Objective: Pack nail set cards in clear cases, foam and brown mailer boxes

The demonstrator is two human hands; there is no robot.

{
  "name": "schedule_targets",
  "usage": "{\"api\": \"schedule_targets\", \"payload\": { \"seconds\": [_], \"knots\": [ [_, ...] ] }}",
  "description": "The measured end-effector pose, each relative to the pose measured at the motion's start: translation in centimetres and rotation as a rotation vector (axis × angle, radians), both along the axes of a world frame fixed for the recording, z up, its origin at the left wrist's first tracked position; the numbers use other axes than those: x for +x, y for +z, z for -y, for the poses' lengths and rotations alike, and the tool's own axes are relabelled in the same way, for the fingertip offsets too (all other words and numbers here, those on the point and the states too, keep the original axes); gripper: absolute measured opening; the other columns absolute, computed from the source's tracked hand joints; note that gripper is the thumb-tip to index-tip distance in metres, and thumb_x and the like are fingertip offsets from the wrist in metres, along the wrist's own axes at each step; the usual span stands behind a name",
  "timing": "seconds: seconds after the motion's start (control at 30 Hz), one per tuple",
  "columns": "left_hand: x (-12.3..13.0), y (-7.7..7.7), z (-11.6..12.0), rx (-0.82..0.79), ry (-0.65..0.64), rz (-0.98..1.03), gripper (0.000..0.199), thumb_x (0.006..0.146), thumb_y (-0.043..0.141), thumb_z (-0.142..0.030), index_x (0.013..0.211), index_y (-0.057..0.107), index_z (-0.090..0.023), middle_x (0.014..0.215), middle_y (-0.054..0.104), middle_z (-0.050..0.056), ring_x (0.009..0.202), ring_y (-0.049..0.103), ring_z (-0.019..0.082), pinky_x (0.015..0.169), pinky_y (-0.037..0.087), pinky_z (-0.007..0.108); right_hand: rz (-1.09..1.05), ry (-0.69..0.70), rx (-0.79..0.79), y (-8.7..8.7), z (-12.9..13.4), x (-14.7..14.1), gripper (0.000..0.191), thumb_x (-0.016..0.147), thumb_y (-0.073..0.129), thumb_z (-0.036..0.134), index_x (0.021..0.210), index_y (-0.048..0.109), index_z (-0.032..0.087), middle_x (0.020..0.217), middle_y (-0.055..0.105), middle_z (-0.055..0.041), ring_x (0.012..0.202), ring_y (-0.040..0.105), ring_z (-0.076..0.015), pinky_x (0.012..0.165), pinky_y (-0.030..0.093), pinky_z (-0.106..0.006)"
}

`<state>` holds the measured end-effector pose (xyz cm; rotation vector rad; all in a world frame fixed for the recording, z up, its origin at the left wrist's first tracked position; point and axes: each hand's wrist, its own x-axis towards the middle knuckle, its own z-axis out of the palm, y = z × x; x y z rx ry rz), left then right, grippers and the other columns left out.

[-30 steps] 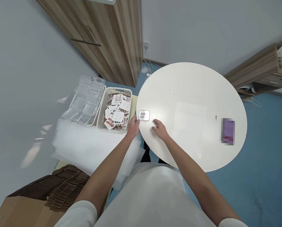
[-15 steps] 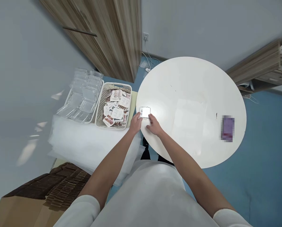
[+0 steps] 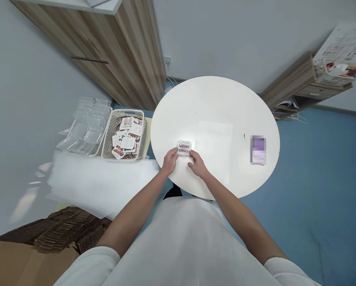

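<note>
A small clear case (image 3: 184, 147) with rows of pinkish-purple nail pieces showing lies at the near left part of the round white table (image 3: 213, 95). The fingertips of my left hand (image 3: 170, 161) grip its lower left edge. My right hand (image 3: 197, 163) holds the lower right corner, its thumb a little apart from the case below. Left of the table, a white basket (image 3: 105, 154) holds many cards with nail pieces on them.
A second basket with stacked clear plastic trays (image 3: 90, 123) stands further left. White sheets (image 3: 97, 180) lie in front of the baskets, above a cardboard box (image 3: 26, 258). A blurred purple item (image 3: 258, 150) rests on the table's right side.
The case showed a white face before; now the nail pieces show. Both hands and the case are further in over the table. The whole view has shifted, with the table further left.
</note>
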<state>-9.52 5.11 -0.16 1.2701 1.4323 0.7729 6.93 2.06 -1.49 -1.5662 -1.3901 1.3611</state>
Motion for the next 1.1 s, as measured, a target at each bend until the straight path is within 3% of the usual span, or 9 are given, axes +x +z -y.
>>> {"api": "schedule_targets", "payload": {
  "seconds": [0.23,0.47,0.7,0.87,1.0,1.1],
  "knots": [
    [7.6,0.2,3.8,0.011,-0.247,-0.009,0.037,0.077,0.042,-0.022,0.111,0.055,-0.019,0.121,0.050,0.005,0.113,0.045,0.019,0.098,0.034,0.034,0.070,-0.044,-0.002,0.3,5.5,9.6,0.053,0.070,0.045,0.011,0.121,0.044,0.022,0.131,0.037,-0.0075,0.108,0.050,-0.0193,0.094,0.041,-0.038],
    [11.3,-0.3,5.6,-0.008,-0.334,-0.077,0.037,0.075,0.039,-0.015,0.107,0.057,-0.022,0.116,0.054,0.003,0.109,0.047,0.018,0.094,0.037,0.033,0.148,0.014,-0.016,-0.5,8.2,12.9,0.055,0.070,0.044,0.011,0.124,0.041,0.019,0.133,0.035,-0.0097,0.109,0.049,-0.0200,0.097,0.037,-0.039],
    [12.1,-0.8,6.2,-0.027,-0.328,-0.142,0.040,0.074,0.039,-0.015,0.111,0.055,-0.020,0.119,0.051,0.005,0.110,0.046,0.020,0.094,0.037,0.034,0.174,0.070,-0.002,-1.9,8.7,13.3,0.059,0.070,0.042,0.012,0.129,0.035,0.020,0.134,0.031,-0.0087,0.121,0.037,-0.0207,0.101,0.032,-0.040],
    [12.0,-1.5,6.6,-0.015,-0.349,-0.214,0.046,0.074,0.040,-0.016,0.120,0.048,-0.018,0.128,0.043,0.008,0.118,0.039,0.021,0.100,0.031,0.036,0.261,0.127,0.040,-1.8,9.1,13.1,0.062,0.072,0.042,0.013,0.132,0.028,0.022,0.137,0.025,-0.0078,0.127,0.026,-0.0212,0.103,0.028,-0.041],
    [11.3,-1.3,6.8,0.043,-0.357,-0.266,0.052,0.074,0.041,-0.017,0.126,0.038,-0.019,0.135,0.033,0.008,0.123,0.032,0.021,0.100,0.031,0.038,0.367,0.110,0.146,-0.9,9.8,12.8,0.061,0.073,0.048,0.019,0.131,0.028,0.021,0.138,0.022,-0.0115,0.122,0.032,-0.0244,0.096,0.034,-0.043],
    [9.9,-0.8,7.1,0.161,-0.429,-0.338,0.059,0.069,0.045,-0.014,0.127,0.035,-0.019,0.134,0.032,0.009,0.123,0.031,0.023,0.101,0.029,0.040,0.503,0.276,0.268,-0.2,10.4,12.8,0.055,0.068,0.061,0.024,0.120,0.042,0.022,0.130,0.036,-0.0126,0.115,0.038,-0.0284,0.092,0.035,-0.046]
  ]
}}
